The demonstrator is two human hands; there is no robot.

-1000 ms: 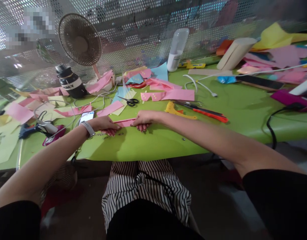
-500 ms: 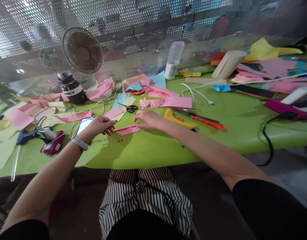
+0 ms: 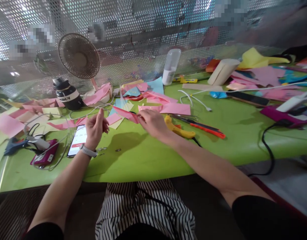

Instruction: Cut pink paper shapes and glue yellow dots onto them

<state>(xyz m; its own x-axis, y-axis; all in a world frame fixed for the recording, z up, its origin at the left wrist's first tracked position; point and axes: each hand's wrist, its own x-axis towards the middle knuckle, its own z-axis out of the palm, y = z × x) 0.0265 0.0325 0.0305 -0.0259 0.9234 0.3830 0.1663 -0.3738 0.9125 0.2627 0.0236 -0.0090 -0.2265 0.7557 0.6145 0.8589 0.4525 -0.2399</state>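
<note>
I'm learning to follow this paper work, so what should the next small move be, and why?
Probably bring the left hand over to steady the free end of the pink paper strip: the right hand grips only one end, and the left appears to hold nothing.

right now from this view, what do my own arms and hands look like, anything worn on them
Both hands are bare, with no gloves. The left hand has a pale grey, watch-like band around its wrist; the right hand has nothing visible on its wrist. Both forearms are uncovered, and the black sleeves end near the elbows.
</note>
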